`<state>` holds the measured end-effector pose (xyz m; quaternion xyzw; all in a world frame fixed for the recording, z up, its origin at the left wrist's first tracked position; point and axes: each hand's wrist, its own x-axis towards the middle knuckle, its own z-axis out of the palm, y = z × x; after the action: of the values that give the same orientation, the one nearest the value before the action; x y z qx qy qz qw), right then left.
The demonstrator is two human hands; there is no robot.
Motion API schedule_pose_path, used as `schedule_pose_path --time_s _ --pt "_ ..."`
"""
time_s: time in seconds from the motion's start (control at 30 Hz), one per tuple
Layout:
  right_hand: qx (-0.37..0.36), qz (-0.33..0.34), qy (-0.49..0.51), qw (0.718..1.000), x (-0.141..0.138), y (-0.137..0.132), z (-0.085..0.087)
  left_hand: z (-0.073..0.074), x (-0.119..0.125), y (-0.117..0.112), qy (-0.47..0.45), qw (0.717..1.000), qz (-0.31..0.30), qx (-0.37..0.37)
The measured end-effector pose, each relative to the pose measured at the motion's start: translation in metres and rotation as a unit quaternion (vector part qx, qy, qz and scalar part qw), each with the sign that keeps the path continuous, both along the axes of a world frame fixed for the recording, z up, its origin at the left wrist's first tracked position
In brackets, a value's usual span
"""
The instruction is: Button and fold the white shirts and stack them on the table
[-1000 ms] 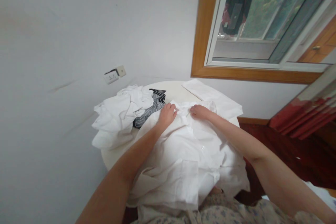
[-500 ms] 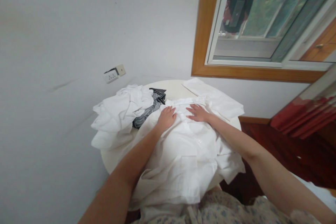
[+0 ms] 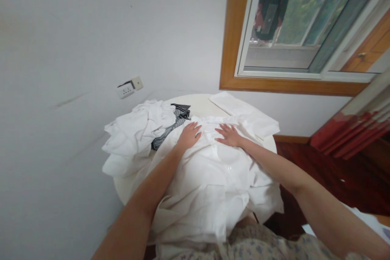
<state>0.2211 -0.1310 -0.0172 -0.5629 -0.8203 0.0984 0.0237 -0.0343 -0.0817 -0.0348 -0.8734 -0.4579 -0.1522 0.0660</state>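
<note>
A white buttoned garment (image 3: 213,170) is spread over a round white table (image 3: 195,101), its lower part draping over the near edge. My left hand (image 3: 189,135) lies flat on the upper left of the cloth, fingers apart. On the upper right, my right hand (image 3: 228,135) rests palm down with its fingers spread. Between the two hands runs the garment's gathered upper edge. Neither hand grips the fabric.
Left on the table sits a crumpled white cloth pile (image 3: 137,130), beside a black-and-white striped cloth (image 3: 170,130). A folded white cloth (image 3: 243,111) lies at the back right. Behind are a wall socket (image 3: 124,90), a wood-framed window (image 3: 228,48) and a red-and-white curtain (image 3: 344,130).
Both hands stay flat on the garment with slight shifts. Its gathered upper edge looks flatter and straighter. The whole view has moved a little.
</note>
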Motion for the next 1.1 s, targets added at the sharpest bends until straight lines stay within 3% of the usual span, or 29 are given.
schedule_pose_path --time_s 0.17,0.23,0.3,0.37,0.5,0.63,0.77,0.87,0.97,1.1 --pt "0.068 0.029 0.1 0.992 0.03 -0.001 0.019 -0.006 0.0 -0.008 0.01 0.999 0.026 -0.03" --pt "0.125 -0.023 0.107 0.986 0.05 -0.006 0.033 -0.008 0.0 -0.008 0.01 0.999 0.026 -0.04" --pt "0.178 -0.148 0.06 0.971 0.071 -0.01 0.045 -0.009 0.001 -0.007 0.006 0.998 0.029 -0.048" --pt "0.181 -0.225 0.028 0.957 0.088 -0.01 0.052 -0.01 0.003 -0.007 0.002 0.998 0.032 -0.051" --pt "0.119 -0.248 0.019 0.961 0.095 0.003 0.056 -0.01 0.004 -0.007 0.004 0.998 0.036 -0.049" --pt "0.113 -0.214 0.046 0.969 0.067 0.027 0.073 -0.01 0.003 -0.008 0.009 0.998 0.036 -0.052" --pt "0.127 -0.166 0.087 0.974 0.011 0.041 0.087 -0.01 0.002 -0.007 0.004 0.998 0.034 -0.047" --pt "0.133 -0.148 0.1 0.975 -0.04 0.042 0.071 -0.012 0.003 -0.007 0.0 0.999 0.034 -0.039" --pt "0.075 -0.124 0.055 0.988 -0.08 0.04 0.041 -0.014 0.003 -0.007 -0.001 0.999 0.033 -0.042" --pt "0.023 -0.128 0.031 0.991 -0.098 0.037 0.018 -0.009 0.004 -0.012 -0.018 0.999 0.024 -0.036"
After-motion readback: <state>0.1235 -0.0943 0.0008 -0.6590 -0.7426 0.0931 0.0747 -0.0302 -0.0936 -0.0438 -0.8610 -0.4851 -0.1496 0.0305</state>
